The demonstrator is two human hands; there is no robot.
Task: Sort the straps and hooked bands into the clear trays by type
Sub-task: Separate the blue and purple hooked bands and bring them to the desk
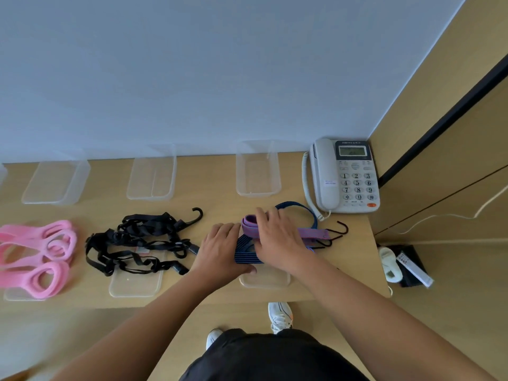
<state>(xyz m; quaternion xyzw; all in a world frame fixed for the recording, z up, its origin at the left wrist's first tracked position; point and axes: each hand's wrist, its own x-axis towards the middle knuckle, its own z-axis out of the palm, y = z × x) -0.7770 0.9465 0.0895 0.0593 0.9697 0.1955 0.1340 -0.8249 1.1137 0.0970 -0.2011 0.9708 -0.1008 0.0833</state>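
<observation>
1. The left hand (220, 248) lies palm down with its fingers nearly straight. It presses the nine o'clock end of the blue striped band (246, 253), probably to keep the springy coil from unrolling.
2. The right hand (277, 237) covers the middle of the same pile. Its fingers bend over the folded end of the purple band (313, 232), but the thumb is hidden, so I cannot tell whether it pinches the band or only rests on it.
3. The bands' dark hooks (339, 229) stick out at three o'clock of the right hand, free of the pile. A loop of blue band arches out at twelve o'clock.
4. This pile sits over a shallow clear tray (275, 281) at the front of the worktop (220, 210). Only the tray's six o'clock edge shows under the hands. Both hands seem to be packing the bands down so they fit inside.
5. At nine o'clock of the hands, the black hooked bands (137, 243) lie tangled over a second front tray (134, 284). Further along at nine o'clock, the pink straps (35, 254) are stacked over a third one (16, 294). So each type appears to have its own place, and the sorting looks nearly done.
6. Three deeper clear trays (151, 174) stand in a row at twelve o'clock with nothing in them.
7. A telephone (343, 174) sits at two o'clock, close to the hooks, which could snag its cord.
</observation>
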